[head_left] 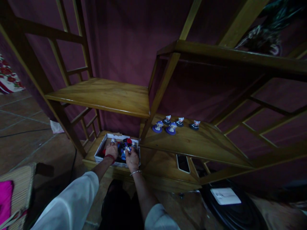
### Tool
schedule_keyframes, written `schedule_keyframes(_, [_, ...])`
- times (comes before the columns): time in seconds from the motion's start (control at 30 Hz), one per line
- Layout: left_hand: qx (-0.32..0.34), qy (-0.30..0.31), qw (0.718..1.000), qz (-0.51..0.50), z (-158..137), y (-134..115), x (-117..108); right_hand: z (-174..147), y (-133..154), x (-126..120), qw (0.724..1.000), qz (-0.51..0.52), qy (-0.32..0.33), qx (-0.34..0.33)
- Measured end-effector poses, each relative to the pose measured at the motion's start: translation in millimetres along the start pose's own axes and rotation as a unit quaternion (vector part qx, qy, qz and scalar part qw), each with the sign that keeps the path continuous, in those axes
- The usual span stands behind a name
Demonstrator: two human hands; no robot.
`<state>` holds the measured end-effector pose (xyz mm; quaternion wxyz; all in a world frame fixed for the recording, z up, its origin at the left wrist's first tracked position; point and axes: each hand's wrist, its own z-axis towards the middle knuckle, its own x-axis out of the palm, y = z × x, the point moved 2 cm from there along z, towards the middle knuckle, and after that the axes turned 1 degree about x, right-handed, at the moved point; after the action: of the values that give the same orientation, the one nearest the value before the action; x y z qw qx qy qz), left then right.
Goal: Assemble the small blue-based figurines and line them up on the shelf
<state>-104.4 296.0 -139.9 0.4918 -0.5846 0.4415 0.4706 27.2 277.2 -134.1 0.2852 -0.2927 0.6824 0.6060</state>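
Observation:
A shallow white cardboard box (pixel 100 150) stands on the low shelf, full of small figurines in red, blue, black and white. My left hand (pixel 112 151), with a red bead bracelet, reaches into its left half. The fingers point down and their tips are hidden among the toys, close to a pale-headed figurine (pixel 113 140). In the right half, my right hand (pixel 132 160), wearing a light bangle, pinches a small white-and-blue figurine (pixel 129 149). Another pale figurine (pixel 133 144) lies just beyond those fingers.
On the raised shelf (pixel 192 143) to the right stand two purple-based figurines (pixel 171 128) and three dark-based ones (pixel 179 121). A phone (pixel 183 163) lies below it. An upper shelf board (pixel 107 95) overhangs the box, and a wooden post (pixel 158 99) rises beside it.

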Motion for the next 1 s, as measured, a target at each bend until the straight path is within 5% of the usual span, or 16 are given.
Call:
schedule_keyframes(0.6, [-0.026,-0.080,0.993,-0.087,-16,-3,-7,-5,9,3,0.997,-0.013,-0.046,-0.062])
schedule_keyframes(1.0, [-0.001,-0.113,0.971,-0.212,-64,-28,-23,-44,18,-25,0.996,0.002,-0.079,-0.045])
